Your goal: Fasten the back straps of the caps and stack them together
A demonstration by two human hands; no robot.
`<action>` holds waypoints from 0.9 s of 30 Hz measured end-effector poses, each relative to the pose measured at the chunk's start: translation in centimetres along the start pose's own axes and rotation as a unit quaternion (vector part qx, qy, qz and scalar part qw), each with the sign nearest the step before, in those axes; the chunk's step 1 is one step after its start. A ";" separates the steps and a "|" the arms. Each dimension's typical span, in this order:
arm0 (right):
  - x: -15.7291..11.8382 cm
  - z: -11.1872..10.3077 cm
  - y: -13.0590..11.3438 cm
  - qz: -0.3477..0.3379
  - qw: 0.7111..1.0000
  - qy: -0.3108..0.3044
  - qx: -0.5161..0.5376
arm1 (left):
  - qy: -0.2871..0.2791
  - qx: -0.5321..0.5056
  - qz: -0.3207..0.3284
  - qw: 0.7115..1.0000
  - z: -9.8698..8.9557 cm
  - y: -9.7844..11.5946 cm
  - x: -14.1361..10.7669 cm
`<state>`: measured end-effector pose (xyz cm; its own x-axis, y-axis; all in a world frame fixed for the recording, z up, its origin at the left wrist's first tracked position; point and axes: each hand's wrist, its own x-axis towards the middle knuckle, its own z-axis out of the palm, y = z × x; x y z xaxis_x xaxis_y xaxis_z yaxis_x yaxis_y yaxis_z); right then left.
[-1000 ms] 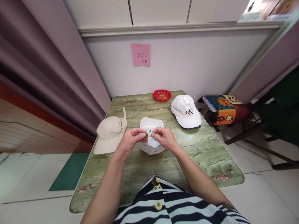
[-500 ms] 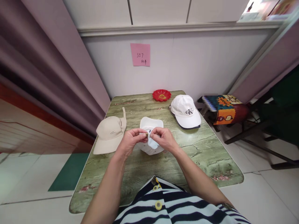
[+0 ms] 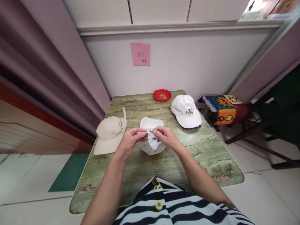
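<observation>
A beige cap (image 3: 109, 131) is lying at left, the person's left hand (image 3: 129, 141) and right hand (image 3: 167, 137) are pinching the strap (image 3: 142, 132) of the white cap (image 3: 152, 121) mid-frame, its cloth seeming light, floppy, its brim (image 3: 146, 121) firmer to grip, and a lettered cap (image 3: 184, 105) is resting at right.

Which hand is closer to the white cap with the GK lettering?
Right. The right hand is left of the GK cap and closer to the person, not touching it. The left hand is farther left, beyond the right hand.
</observation>
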<state>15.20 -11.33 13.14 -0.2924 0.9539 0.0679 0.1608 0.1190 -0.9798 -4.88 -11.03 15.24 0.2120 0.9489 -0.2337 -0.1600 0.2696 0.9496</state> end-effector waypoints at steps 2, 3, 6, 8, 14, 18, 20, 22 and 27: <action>-0.3 -0.9 0.1 0.017 1.000 -0.019 0.013 | 0.012 0.002 0.004 1.000 -0.3 0.1 0.0; -0.4 -1.3 0.1 0.024 0.999 -0.026 0.018 | 0.017 0.002 0.004 1.000 -0.5 0.2 0.0; -0.9 -1.6 0.3 0.035 0.996 -0.056 0.057 | 0.017 0.007 -0.004 1.000 -0.8 0.4 0.1; -1.0 -1.2 0.5 0.037 0.993 -0.070 0.089 | 0.011 0.012 -0.011 1.000 -0.9 0.5 0.1; -0.6 0.1 0.7 0.000 0.999 -0.013 0.032 | -0.018 0.033 -0.021 0.999 -0.7 0.5 0.0; -0.4 0.3 0.8 -0.028 0.999 0.022 -0.022 | -0.029 0.039 -0.021 0.999 -0.7 0.2 -0.1; -0.4 0.3 0.7 -0.028 0.998 0.025 -0.040 | -0.034 0.043 -0.021 0.998 -0.7 0.1 -0.1; -0.4 0.3 0.5 -0.025 0.998 0.026 -0.052 | -0.036 0.045 -0.021 0.998 -0.6 0.0 -0.1; -0.4 0.3 0.3 -0.021 0.998 0.021 -0.055 | -0.038 0.047 -0.022 0.998 -0.2 0.1 -0.1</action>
<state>15.06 -11.80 12.74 -0.2622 0.9578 0.1176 0.2528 0.1858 -0.9495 -5.14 -11.08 15.30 0.2907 0.9203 -0.2617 -0.0597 0.2904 0.9551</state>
